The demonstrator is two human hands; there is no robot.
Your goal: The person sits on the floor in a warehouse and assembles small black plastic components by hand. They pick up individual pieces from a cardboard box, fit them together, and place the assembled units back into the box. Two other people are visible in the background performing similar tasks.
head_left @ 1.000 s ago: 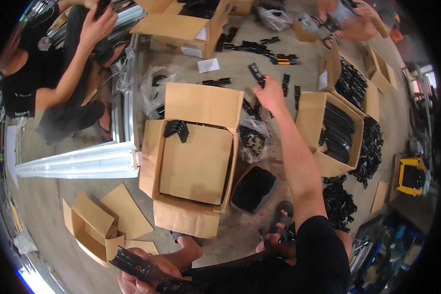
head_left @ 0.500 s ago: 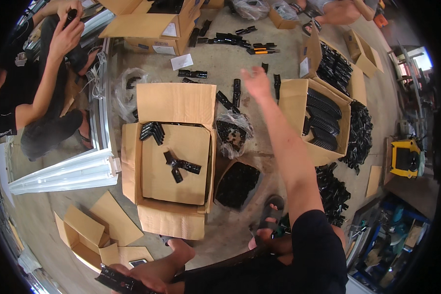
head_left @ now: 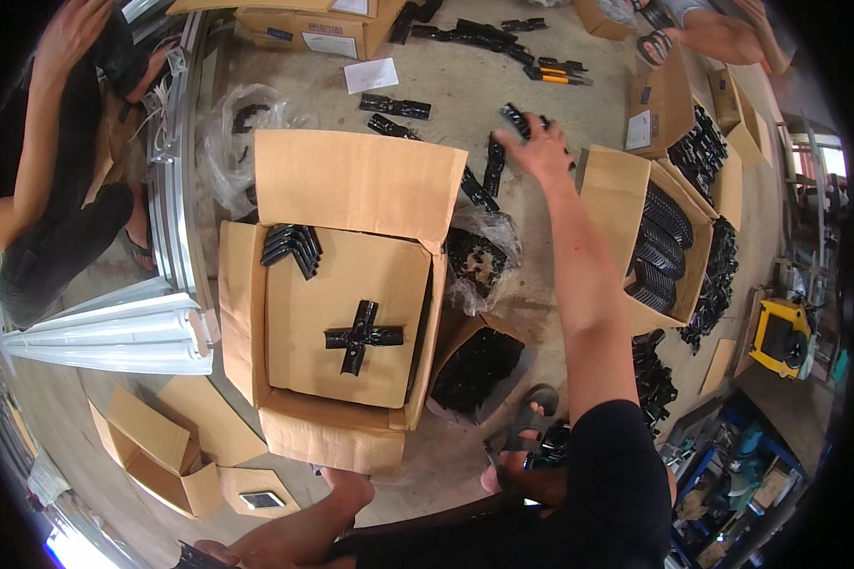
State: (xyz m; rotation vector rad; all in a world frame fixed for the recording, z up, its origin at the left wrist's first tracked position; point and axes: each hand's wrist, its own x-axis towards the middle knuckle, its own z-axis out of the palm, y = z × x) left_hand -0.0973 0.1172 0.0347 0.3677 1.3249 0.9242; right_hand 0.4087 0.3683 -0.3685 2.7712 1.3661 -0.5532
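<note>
My right hand reaches out over the far floor. Its fingers are apart above a short black connector piece, and part of what lies beneath the hand is hidden. At the lower left edge, my left hand is closed on a black connector piece, mostly cut off by the picture's rim. An open cardboard box stands before me. On the cardboard sheet inside it lies a black cross-shaped connector. Several nested angled black pieces sit in its far left corner.
Right of the box are a bag of small black parts, a container of black parts and a carton of ribbed black pieces. White metal lengths lie left. A phone rests on cardboard. A person sits at left.
My right hand has moved slightly right, to the black connector piece. The connector in the box showed three arms before and now shows a four-armed cross. My left hand has sunk toward the lower edge.
</note>
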